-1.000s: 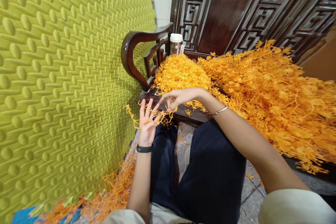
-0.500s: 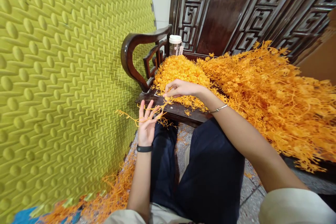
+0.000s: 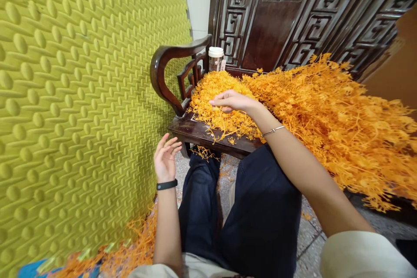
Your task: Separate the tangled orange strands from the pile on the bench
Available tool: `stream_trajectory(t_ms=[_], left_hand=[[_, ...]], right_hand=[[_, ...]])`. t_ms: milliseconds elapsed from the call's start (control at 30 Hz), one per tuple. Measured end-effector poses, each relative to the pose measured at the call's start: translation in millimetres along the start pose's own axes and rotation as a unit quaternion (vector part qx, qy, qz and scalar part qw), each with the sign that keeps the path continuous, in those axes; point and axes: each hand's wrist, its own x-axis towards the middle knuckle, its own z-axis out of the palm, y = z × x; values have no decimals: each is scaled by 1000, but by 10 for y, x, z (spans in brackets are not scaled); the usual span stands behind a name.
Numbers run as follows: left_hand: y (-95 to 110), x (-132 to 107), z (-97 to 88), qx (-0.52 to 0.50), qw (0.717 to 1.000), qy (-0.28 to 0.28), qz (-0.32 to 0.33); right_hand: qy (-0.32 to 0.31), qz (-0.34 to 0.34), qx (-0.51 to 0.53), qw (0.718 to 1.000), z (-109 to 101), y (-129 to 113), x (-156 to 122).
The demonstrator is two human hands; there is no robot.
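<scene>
My left hand (image 3: 166, 156) is raised beside the green mat, palm up with its fingers apart, and nothing is in it. Over the heap of small orange plastic sprigs (image 3: 224, 84) on the bench, my right hand (image 3: 233, 100) hovers with its fingers stretched out and nothing visible in them. A thin orange piece (image 3: 215, 134) lies at the heap's near side, on the dark wooden bench seat (image 3: 189, 127). To the right spreads a large pile of orange plastic branches (image 3: 345, 121), partly behind my right forearm.
A curved wooden armrest (image 3: 159, 67) rises at the bench's left end. Behind the heap stands a white-lidded cup (image 3: 215, 57). The textured green mat (image 3: 81, 95) stands upright along the left. Bare orange stems (image 3: 140, 236) litter the floor at lower left.
The orange stem that stretched between my hands is gone from them. My left hand has moved left and down, while my right hand has shifted right and up over the heap, its fingers loosened.
</scene>
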Motion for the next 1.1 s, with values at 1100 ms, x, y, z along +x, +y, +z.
stream_trajectory(t_ms=[1100], left_hand=[[-54,-43,152,6,996,-36,-78]], right_hand=[[57,130,-407,902,-84,194,66]])
